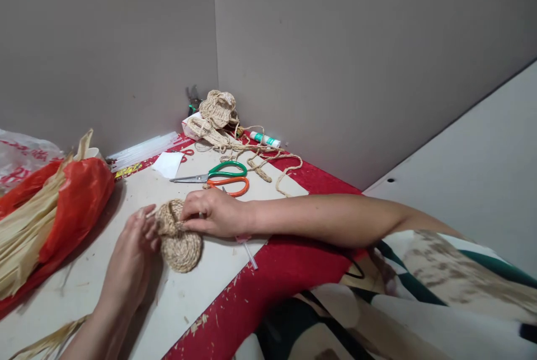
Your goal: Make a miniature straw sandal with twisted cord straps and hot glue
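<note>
A small woven straw slipper [182,251], with a coiled sole and a band across it, lies on the white board. My right hand [216,213] comes from the right and pinches the band with thumb and fingers. On the slipper's left side, my left hand [135,240] has its fingers curled together at the edge; a pale bit shows by the fingertips, too small to name. Just beyond my right hand lie scissors [205,177] with one green and one orange handle. A clear thin stick [250,255] pokes out below my right wrist.
Braided straw cord [289,170] trails from a woven bundle [218,108] in the far corner, beside pruning shears [193,97] and a glue stick [265,139]. Left are clear sticks [145,146], white paper [168,164] and a red bag [86,192] of dry husks [25,242]. Grey walls enclose the back.
</note>
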`<state>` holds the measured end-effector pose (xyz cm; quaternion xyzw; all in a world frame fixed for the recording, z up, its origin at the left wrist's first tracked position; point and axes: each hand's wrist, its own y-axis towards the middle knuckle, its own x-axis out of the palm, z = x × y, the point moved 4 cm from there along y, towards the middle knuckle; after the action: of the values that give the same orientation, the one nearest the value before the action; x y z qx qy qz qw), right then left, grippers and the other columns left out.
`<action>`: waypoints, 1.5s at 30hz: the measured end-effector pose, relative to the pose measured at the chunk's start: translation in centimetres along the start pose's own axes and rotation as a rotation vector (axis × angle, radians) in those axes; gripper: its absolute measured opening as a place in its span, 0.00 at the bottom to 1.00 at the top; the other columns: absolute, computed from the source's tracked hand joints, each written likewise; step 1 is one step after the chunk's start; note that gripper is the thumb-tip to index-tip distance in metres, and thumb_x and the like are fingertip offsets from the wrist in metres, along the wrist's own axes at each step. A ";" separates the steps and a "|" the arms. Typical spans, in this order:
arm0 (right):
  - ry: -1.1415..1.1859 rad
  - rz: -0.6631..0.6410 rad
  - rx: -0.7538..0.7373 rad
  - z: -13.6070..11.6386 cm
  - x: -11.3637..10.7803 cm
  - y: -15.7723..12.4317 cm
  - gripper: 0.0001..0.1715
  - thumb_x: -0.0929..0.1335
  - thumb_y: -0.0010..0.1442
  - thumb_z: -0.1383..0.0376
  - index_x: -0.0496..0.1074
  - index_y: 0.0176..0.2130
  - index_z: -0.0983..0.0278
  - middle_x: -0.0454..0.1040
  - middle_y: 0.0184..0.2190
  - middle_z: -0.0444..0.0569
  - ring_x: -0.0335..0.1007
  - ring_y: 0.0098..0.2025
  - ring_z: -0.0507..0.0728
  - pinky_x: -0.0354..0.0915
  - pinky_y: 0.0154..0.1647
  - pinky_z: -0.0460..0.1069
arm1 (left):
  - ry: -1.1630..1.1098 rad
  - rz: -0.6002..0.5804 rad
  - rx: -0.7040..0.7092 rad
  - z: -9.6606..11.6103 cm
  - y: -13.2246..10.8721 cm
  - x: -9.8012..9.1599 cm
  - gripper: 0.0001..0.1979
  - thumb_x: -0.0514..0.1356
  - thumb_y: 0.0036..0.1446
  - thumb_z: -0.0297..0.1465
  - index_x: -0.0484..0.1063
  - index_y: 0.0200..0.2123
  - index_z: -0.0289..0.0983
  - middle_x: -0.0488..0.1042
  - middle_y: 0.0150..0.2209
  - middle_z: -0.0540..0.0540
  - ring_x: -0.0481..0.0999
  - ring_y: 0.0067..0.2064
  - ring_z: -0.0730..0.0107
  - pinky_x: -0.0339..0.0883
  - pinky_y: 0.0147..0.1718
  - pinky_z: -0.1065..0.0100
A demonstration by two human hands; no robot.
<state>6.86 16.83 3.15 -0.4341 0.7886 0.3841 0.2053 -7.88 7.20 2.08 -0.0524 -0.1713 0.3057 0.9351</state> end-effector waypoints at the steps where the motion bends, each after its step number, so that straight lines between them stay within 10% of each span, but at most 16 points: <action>1: 0.011 0.008 0.030 0.0 -0.2 0.0 0.05 0.71 0.62 0.65 0.76 0.35 0.66 0.75 0.35 0.50 0.71 0.38 0.53 0.64 0.43 0.47 | 0.016 0.032 0.072 0.5 0.0 -0.4 0.11 0.67 0.55 0.39 0.78 0.38 0.39 0.80 0.40 0.45 0.79 0.40 0.64 0.75 0.36 0.68; 5: -0.016 0.025 0.136 -0.8 -1.4 -0.4 0.04 0.72 0.60 0.68 0.75 0.32 0.67 0.74 0.31 0.47 0.68 0.35 0.52 0.62 0.41 0.47 | 0.090 0.115 0.291 2.2 -0.9 -1.3 0.07 0.69 0.52 0.35 0.75 0.28 0.41 0.74 0.30 0.52 0.74 0.33 0.73 0.71 0.31 0.76; 12: -0.138 0.059 0.107 -2.8 -2.5 -1.1 0.07 0.69 0.62 0.68 0.74 0.31 0.67 0.73 0.31 0.50 0.67 0.36 0.54 0.60 0.39 0.48 | 0.239 -0.125 -0.191 -0.3 -3.3 1.2 0.22 0.75 0.38 0.40 0.81 0.36 0.34 0.78 0.31 0.44 0.70 0.23 0.75 0.69 0.20 0.73; 20: -0.209 -0.019 0.008 -3.7 -1.5 -2.0 0.08 0.67 0.65 0.64 0.75 0.36 0.65 0.75 0.37 0.51 0.68 0.36 0.54 0.60 0.34 0.47 | 0.161 -0.071 -0.258 -1.2 -3.9 1.6 0.19 0.78 0.33 0.39 0.80 0.28 0.35 0.70 0.23 0.51 0.65 0.25 0.77 0.68 0.21 0.76; 28: 0.088 0.129 0.075 -4.2 -5.2 -2.0 0.08 0.69 0.63 0.67 0.77 0.41 0.67 0.76 0.32 0.47 0.71 0.35 0.52 0.64 0.41 0.46 | 0.187 -0.164 -0.196 -0.9 -4.0 1.9 0.16 0.76 0.39 0.39 0.77 0.23 0.36 0.65 0.20 0.52 0.64 0.23 0.77 0.65 0.20 0.76; 36: 0.672 0.107 0.473 -3.1 -2.0 -3.3 0.09 0.76 0.54 0.66 0.78 0.35 0.69 0.67 0.21 0.37 0.58 0.22 0.44 0.55 0.24 0.41 | 0.230 -0.042 -0.129 -0.6 -5.2 2.7 0.20 0.79 0.27 0.41 0.79 0.23 0.37 0.67 0.17 0.51 0.65 0.22 0.74 0.66 0.20 0.73; 45: 0.838 0.153 0.516 -3.6 -1.4 -3.9 0.17 0.77 0.49 0.60 0.77 0.34 0.69 0.68 0.22 0.39 0.60 0.21 0.45 0.60 0.22 0.41 | 0.169 -0.180 -0.199 -1.0 -6.0 2.4 0.15 0.73 0.45 0.41 0.79 0.26 0.36 0.71 0.22 0.48 0.69 0.26 0.72 0.69 0.26 0.72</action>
<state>10.89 13.50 4.60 -0.4271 0.9022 -0.0172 -0.0570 -2.39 3.75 3.00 -0.1548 -0.1253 0.1965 0.9601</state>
